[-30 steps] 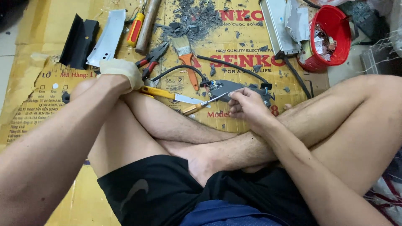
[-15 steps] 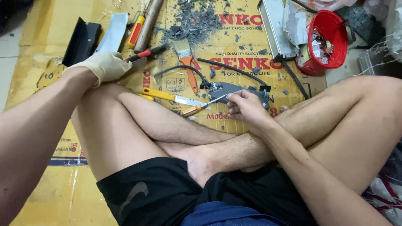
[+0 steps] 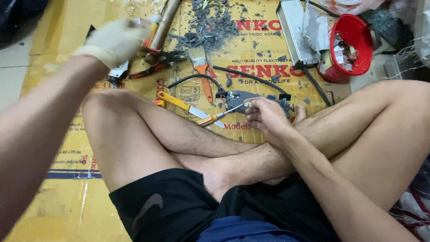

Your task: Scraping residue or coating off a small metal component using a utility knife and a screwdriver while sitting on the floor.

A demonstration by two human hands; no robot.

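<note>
Item, part-stripped: grey electrical part (image 3: 244, 97) lay on the cardboard floor sheet (image 3: 89, 134) amid broken fragments (image 3: 210, 27), bare right hand (image 3: 265, 114) pinching a small piece beside it; gloved left hand (image 3: 115, 41), blurred, grip indiscernible, above red-handled pliers (image 3: 156, 60).

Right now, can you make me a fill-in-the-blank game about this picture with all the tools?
1. The left hand wears a pale ____.
2. The bucket beside the grey metal box is coloured ____.
3. The paintbrush below the grey rubble has an ____ handle.
4. The person sits on flattened ____ with legs crossed.

Missing words: glove; red; orange; cardboard
</note>
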